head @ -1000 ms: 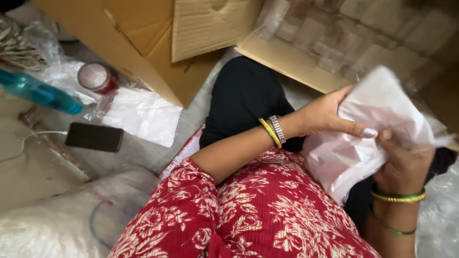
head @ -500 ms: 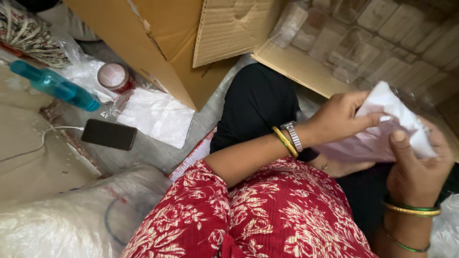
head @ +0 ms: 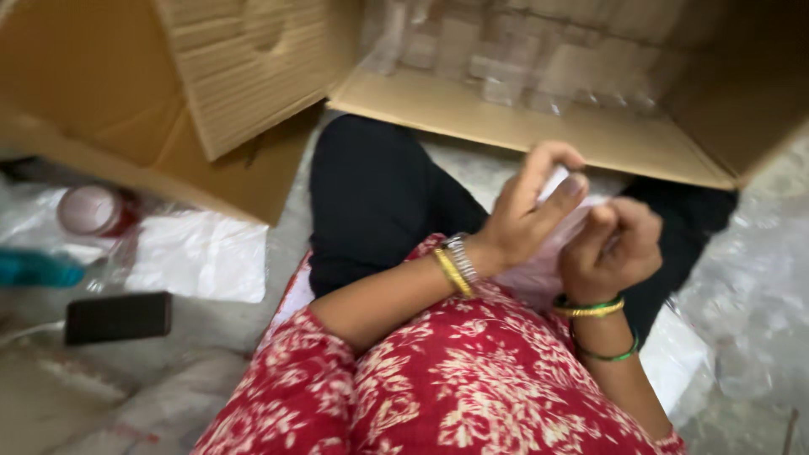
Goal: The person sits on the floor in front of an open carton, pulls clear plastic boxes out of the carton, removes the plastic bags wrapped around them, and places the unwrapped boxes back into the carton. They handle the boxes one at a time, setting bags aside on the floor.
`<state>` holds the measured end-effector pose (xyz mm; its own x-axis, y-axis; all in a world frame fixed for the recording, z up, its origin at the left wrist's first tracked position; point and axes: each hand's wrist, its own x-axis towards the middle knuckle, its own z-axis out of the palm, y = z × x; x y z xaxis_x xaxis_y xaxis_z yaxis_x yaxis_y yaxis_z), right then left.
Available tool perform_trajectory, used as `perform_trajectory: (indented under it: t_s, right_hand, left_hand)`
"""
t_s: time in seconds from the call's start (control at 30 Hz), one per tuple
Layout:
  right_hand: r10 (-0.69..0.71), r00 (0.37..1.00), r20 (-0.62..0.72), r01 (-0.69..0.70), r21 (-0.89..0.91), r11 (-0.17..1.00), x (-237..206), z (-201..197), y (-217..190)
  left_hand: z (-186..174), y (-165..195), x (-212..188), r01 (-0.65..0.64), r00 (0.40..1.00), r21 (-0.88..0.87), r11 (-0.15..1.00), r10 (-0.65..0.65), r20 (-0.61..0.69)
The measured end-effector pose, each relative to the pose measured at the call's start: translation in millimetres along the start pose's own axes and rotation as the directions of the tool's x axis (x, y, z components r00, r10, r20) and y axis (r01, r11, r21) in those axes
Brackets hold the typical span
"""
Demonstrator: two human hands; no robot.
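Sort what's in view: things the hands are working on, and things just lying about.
In hand:
white bag, gripped by left hand and right hand

Lying about:
phone
tape roll
blue bottle
plastic sheet
cardboard box

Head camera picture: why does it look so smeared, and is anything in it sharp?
Head view: motion blur smears the whole frame; the cardboard box and the dark phone look soft. The left hand and right hand, gripping a crumpled white plastic bag, are somewhat clearer. Light is even, without harsh glare.
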<state>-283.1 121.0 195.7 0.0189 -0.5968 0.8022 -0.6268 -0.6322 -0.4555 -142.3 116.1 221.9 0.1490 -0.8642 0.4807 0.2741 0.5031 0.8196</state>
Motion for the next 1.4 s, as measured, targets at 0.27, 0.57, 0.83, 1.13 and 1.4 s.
perform_trajectory:
  t_s: [0.27,0.57,0.83,1.13,1.4]
  right_hand:
    - [0.14,0.99,0.006,-0.14,0.119,0.983,9,-15,-11]
    - [0.269,0.955,0.126,-0.292,0.232,0.928,10,-10,-30]
    - [0.037,0.992,0.117,-0.031,-0.053,0.998,-5,14,-10]
    - [-0.059,0.935,0.351,0.104,-0.11,0.988,7,13,-14]
    - [-0.252,0.9,0.356,0.243,0.071,0.968,-10,10,-25]
  left_hand:
    - [-20,-28,-13,0.446,0.884,-0.125,0.886,-0.415,0.215]
    - [-24,-45,-21,0.344,0.938,-0.095,0.934,-0.337,0.088]
    - [-25,-76,-59,0.437,0.899,-0.103,0.894,-0.438,0.011]
    - [-43,-113,-84,0.59,0.807,-0.073,0.804,-0.591,0.007]
    - [-59,-117,-81,0.357,0.919,0.073,0.931,-0.364,0.149]
